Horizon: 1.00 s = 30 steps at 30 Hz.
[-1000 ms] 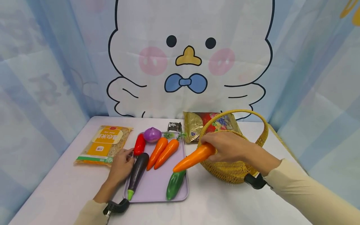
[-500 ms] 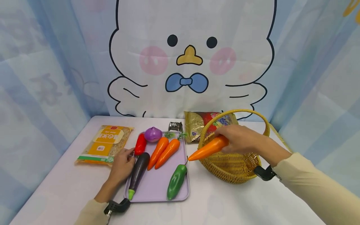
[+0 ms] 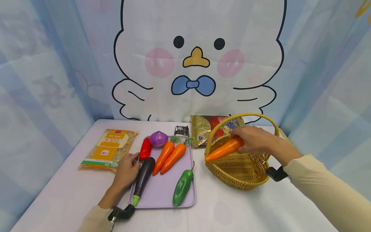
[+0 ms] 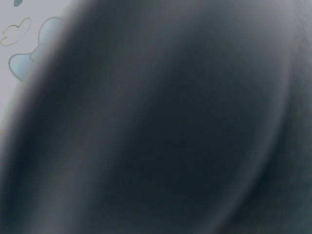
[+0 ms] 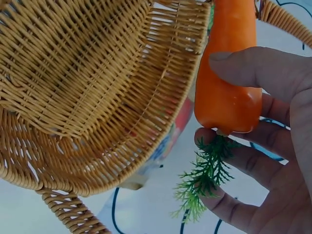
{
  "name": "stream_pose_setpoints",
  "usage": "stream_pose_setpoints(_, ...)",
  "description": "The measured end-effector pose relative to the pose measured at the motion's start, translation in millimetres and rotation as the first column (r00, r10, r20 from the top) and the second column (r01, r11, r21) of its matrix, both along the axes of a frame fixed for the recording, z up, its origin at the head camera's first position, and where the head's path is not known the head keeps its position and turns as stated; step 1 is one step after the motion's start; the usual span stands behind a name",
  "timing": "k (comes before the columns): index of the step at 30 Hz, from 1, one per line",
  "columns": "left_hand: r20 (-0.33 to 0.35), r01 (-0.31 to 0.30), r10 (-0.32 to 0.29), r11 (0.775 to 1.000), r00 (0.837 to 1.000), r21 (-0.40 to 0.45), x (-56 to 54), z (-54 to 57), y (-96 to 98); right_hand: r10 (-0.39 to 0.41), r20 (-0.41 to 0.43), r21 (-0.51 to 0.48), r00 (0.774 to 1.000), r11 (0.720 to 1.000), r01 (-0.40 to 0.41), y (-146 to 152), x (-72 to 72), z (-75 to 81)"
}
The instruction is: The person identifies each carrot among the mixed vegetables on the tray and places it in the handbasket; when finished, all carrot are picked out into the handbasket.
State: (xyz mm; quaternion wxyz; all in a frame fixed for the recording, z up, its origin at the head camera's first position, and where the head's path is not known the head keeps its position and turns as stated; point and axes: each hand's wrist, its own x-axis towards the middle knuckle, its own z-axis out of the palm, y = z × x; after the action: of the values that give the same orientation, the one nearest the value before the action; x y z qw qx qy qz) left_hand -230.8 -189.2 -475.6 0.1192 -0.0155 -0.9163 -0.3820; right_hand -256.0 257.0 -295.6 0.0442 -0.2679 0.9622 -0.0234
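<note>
My right hand point(image 3: 252, 138) holds an orange carrot point(image 3: 226, 149) by its thick end, above the wicker basket point(image 3: 237, 185). In the right wrist view the thumb lies across the carrot point(image 5: 229, 97), and its green leafy top point(image 5: 209, 165) hangs by the fingers. My left hand point(image 3: 126, 170) rests at the left edge of the lilac tray point(image 3: 162, 198), fingertips close to a red pepper point(image 3: 146, 149) and an eggplant point(image 3: 144, 177). Two more carrots point(image 3: 173, 158), a purple onion point(image 3: 158, 139) and a green chili pepper point(image 3: 183, 188) lie on the tray. A dark blur fills most of the left wrist view.
A yellow bag of grain point(image 3: 110, 149) lies left of the tray. Behind the basket is a gold and red packet point(image 3: 201, 130), with a small dark packet point(image 3: 182, 130) beside it. The basket handle point(image 3: 246, 114) arches upright. A printed curtain point(image 3: 194, 103) closes off the back.
My right hand has carried the carrot rightward from over the tray's edge to over the basket, uncovering the green chili pepper's stem. The left hand has stayed in place at the tray.
</note>
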Motion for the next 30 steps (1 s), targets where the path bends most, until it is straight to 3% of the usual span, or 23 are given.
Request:
stream_pose_setpoints(9,0.017,-0.005,0.004,1.000,1.000,0.004,0.1,-1.6,-0.3,-0.056,0.023,0.018,0.998,0.998,0.056,4.7,-8.3,-6.2)
stream_pose_setpoints(23,0.015,-0.005,0.005,1.000,1.000,-0.001,0.3,-0.3,0.1,-0.130,0.134,0.062,0.982,0.991,0.123,6.0,-28.4,-21.2)
stream_pose_setpoints(30,0.015,-0.016,0.016,1.000,1.000,-0.006,-0.3,-1.5,0.8,-0.188,0.243,0.062,0.952,0.982,0.179,2.8,-39.9,-33.7)
